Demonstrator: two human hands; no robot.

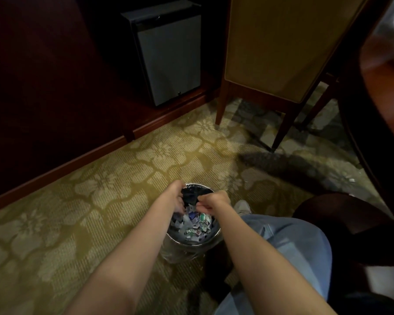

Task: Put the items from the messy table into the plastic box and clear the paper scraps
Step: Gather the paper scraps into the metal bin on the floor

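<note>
Metal gleams along the rim of the small waste bin (192,243), which stands on the patterned carpet (77,201) just beside a jeans-clad knee (289,237). In the head view, the only one we have, both bare forearms reach down and forward to it. The paper scraps (196,226) lie as a coloured heap in the bin's near half, below both hands and a little nearer to us, with the right hand slightly the closer. The left hand (176,197) hangs at the far left of the rim, its fingers pointing down inside. The right hand (214,202) sits just beside it over the right of the opening, fingers curled inward. Whether either grips scraps, a dark liner or nothing, we cannot tell, since the fingertips are lost in shadow. We judge this to be the dumping step, so the coming move turns on the drop going straight down inside the rim. The desk (387,83) edges in at far right, well apart from the bin, beside a chair (271,42).
</note>
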